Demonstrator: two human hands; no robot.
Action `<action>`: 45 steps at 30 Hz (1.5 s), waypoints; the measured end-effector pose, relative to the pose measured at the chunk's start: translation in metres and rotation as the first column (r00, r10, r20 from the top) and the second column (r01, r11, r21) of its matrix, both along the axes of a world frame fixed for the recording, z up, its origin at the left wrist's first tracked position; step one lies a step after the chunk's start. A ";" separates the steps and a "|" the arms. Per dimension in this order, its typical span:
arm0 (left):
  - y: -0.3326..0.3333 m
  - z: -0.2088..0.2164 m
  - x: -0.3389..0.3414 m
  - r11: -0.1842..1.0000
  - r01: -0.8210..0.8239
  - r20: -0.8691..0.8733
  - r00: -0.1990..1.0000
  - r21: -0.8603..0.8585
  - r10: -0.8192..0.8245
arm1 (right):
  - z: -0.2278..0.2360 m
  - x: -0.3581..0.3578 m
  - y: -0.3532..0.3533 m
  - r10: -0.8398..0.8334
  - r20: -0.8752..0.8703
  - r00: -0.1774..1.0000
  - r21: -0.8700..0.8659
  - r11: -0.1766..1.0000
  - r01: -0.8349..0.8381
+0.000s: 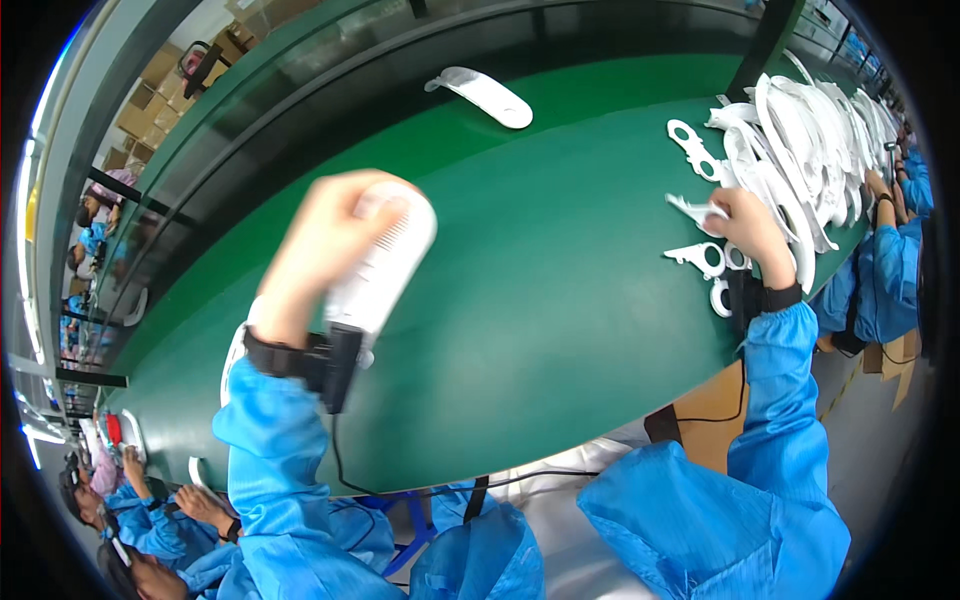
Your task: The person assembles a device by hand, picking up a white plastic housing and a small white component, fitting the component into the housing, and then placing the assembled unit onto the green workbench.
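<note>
My left hand [325,230] is closed around a long white plastic shell [385,275] with a rounded end and rows of slots, held tilted over the left part of the table; motion blurs it slightly. At the right, my right hand [755,235] pinches a small white plastic bracket [690,211] with a narrow pointed end. Just below that hand lies another white bracket [700,258] with a ring, and more ringed pieces are partly covered by the wrist. A flat white piece with two round holes [694,148] rests above it.
A big heap of curved white shells [800,140] covers the far right of the green table [540,310]. One white shell [492,98] lies near the back. A dark post [765,50] rises behind. Co-workers in blue sit at both sides. A black cable [500,483] runs along the front edge.
</note>
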State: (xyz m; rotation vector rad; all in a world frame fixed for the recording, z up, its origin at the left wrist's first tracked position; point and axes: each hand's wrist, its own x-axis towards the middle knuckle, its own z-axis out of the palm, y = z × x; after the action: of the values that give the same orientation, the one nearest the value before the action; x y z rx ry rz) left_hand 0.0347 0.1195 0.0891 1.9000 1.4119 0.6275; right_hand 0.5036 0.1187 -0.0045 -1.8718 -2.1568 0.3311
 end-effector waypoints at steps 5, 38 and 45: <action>-0.037 -0.061 0.050 0.992 0.063 -0.539 0.842 0.106 0.004 | 0.020 -0.052 0.006 0.124 -0.366 0.922 -0.106 0.979 -0.174; -0.084 -0.088 0.040 0.912 0.130 -0.361 0.932 0.390 0.022 | -0.017 -0.237 0.009 0.616 -0.585 0.527 -0.006 0.647 -0.762; -0.084 -0.070 0.052 0.975 -0.111 -0.399 0.899 0.194 0.182 | -0.013 -0.246 0.001 0.654 -0.413 0.633 -0.119 0.650 -0.750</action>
State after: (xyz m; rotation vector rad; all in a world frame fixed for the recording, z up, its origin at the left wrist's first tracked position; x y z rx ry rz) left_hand 0.0864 0.0357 0.0194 2.1640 1.8343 0.4350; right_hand 0.2573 0.1197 -0.0178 -0.8322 -2.5855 1.0840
